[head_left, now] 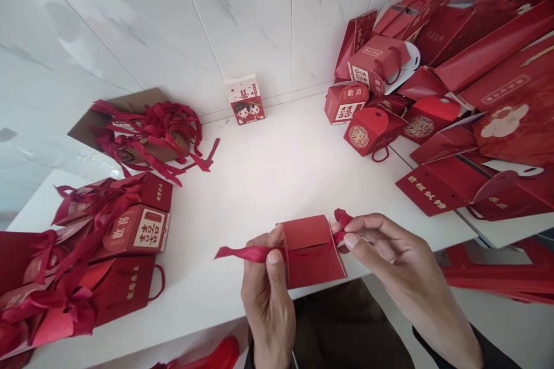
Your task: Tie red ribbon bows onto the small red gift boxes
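A small red gift box (314, 268) is at the table's front edge between my hands, its flat red top and a dark slit facing up. My left hand (268, 294) is closed at the box's left side, thumb and fingers pinching a red ribbon (246, 253) whose loose end sticks out to the left. On the other side, my right hand (389, 259) pinches a short red ribbon end (343, 219) between thumb and fingertips. A stretch of ribbon shows in the slit. The box's underside is hidden.
Ribbon-tied red boxes (138, 282) line the left. Behind them, a cardboard box (151, 98) overflows with red ribbons (168, 127). A carton with two cartoon faces (244, 101) stands by the wall. Untied red boxes (376, 127) and bags pile up at the right.
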Available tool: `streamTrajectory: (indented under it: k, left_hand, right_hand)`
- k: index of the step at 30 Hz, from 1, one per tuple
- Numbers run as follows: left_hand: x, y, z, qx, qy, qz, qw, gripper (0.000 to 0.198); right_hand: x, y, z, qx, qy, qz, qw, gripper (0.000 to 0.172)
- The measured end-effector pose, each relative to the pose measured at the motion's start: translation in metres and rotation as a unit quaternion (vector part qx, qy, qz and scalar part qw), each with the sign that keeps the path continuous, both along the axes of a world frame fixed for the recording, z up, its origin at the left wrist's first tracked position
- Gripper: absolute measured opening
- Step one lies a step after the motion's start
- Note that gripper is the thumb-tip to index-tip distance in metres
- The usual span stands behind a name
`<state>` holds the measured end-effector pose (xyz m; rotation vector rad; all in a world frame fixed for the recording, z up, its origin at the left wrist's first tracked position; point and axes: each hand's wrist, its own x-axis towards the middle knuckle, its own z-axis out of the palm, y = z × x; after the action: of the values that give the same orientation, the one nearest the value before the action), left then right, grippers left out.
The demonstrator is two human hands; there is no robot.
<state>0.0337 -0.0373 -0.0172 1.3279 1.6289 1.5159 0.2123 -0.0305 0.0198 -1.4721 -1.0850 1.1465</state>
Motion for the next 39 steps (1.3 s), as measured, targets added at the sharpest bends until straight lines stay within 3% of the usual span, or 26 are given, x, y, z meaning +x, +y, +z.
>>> streamTrajectory:
  k: [4,8,14,18,22,26,29,35,39]
  left_hand:
    - [-0.003,0.004,0.006,-0.071,-0.105,0.002,0.992,0.037]
    - [-0.005,0.006,0.011,-0.084,-0.158,-0.013,0.984,0.036]
    - [-0.013,0.006,0.01,-0.067,-0.222,-0.106,0.967,0.024]
    - [-0.014,0.008,0.011,-0.073,-0.198,-0.094,0.973,0.018]
    - [-0.009,0.011,0.013,-0.038,-0.15,-0.072,0.985,0.021]
    - [0.0,0.013,0.013,-0.059,-0.104,-0.122,0.985,0.022]
    - [0.006,0.013,0.015,-0.081,-0.084,-0.149,0.982,0.025]
    - [0.019,0.017,0.025,-0.061,-0.091,-0.151,0.982,0.027]
    - [0.025,0.024,0.024,-0.079,-0.045,-0.17,0.981,0.033]
  right_hand:
    - [-0.005,0.003,-0.002,-0.026,0.053,-0.029,0.998,0.03]
    - [-0.005,0.007,-0.004,-0.023,0.125,-0.047,0.991,0.029]
    - [0.0,0.012,-0.006,-0.004,0.207,-0.074,0.976,0.026]
    - [0.001,0.013,-0.009,-0.006,0.232,-0.077,0.97,0.021]
    - [-0.001,0.011,-0.011,0.019,0.18,-0.072,0.981,0.018]
    - [-0.008,0.007,-0.009,0.039,0.083,0.016,0.996,0.017]
    - [-0.014,0.006,-0.008,0.02,0.08,0.065,0.994,0.019]
    - [-0.017,0.007,-0.002,0.023,0.104,0.06,0.992,0.018]
    - [-0.013,0.01,0.002,0.051,0.045,0.041,0.997,0.016]
